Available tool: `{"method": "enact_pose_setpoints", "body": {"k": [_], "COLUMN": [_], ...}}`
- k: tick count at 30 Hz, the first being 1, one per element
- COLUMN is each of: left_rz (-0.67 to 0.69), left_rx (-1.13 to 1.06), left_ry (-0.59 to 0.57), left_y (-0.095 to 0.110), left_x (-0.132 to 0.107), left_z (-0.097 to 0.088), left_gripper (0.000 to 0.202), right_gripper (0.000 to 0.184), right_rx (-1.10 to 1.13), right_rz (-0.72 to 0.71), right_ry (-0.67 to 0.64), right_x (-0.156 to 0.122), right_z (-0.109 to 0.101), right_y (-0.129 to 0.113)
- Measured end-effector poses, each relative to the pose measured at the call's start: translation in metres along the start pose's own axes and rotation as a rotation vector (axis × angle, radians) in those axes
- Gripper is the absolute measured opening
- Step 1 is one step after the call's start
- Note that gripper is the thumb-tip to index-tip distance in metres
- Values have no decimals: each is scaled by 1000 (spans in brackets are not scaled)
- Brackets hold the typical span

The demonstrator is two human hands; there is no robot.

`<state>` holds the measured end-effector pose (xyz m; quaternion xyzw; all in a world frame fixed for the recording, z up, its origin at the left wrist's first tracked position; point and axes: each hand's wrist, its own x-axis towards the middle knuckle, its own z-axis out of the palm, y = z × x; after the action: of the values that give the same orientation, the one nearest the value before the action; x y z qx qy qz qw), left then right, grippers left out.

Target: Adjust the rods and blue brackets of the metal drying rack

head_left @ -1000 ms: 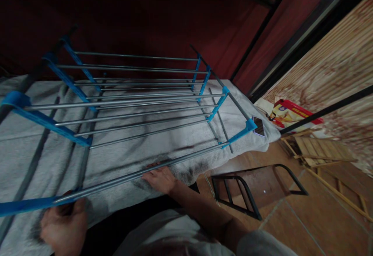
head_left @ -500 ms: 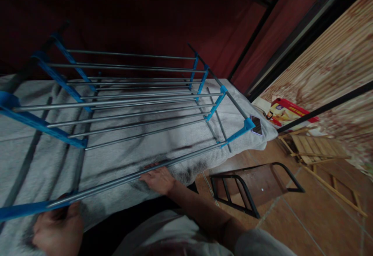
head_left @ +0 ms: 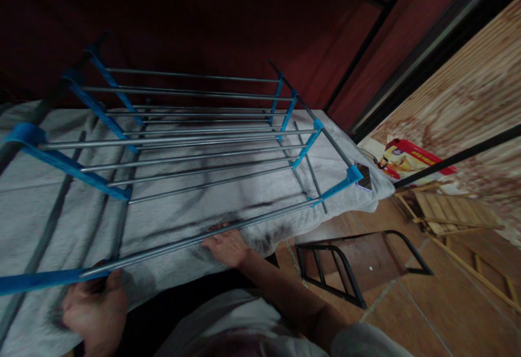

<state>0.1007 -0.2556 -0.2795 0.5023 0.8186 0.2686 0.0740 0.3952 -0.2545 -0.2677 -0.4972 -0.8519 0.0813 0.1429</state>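
Observation:
A rack of grey metal tubes (head_left: 195,164) and blue plastic brackets (head_left: 73,164) lies on its side on a grey fuzzy blanket (head_left: 171,221). In the lower left, my left hand (head_left: 95,308) is closed around the near tube's left end, where it meets a long blue bracket (head_left: 40,281). The fingertips of that hand are partly hidden under the joint. Farther along the same near tube (head_left: 260,219), my right hand (head_left: 228,246) curls its fingers at the tube from below. The tube's right end meets a blue bracket (head_left: 337,186).
A phone (head_left: 363,177) lies at the blanket's right edge. On the tiled floor are a black-framed folding piece (head_left: 362,262), a folded wooden item (head_left: 456,213) and a red and yellow box (head_left: 415,159). A dark red curtain (head_left: 195,15) hangs behind; black poles stand at the right.
The whole view has shifted slightly, so the rack, both hands and the floor items appear a little farther right. Both hands keep their places on the near tube.

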Motion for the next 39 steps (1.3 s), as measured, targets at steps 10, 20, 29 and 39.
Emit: {"method": "enact_pose_setpoints", "body": {"k": [10, 20, 29, 39], "left_rz": [-29, -80, -82, -57], "left_rx": [-246, -384, -355, -351], "left_ry": [115, 96, 106, 126], "left_y": [23, 25, 26, 26], "left_x": [-16, -22, -23, -23], "left_z": [-1, 4, 2, 4], "left_gripper": [29, 32, 21, 17], "right_gripper": [17, 19, 20, 20], "right_rx": [-72, -90, -82, -71], "right_rz": [11, -22, -45, -35], "right_ry": [139, 193, 189, 188], "right_x": [-15, -18, -17, -17], "right_z": [5, 2, -1, 3], "right_y": [1, 3, 3, 2]}}
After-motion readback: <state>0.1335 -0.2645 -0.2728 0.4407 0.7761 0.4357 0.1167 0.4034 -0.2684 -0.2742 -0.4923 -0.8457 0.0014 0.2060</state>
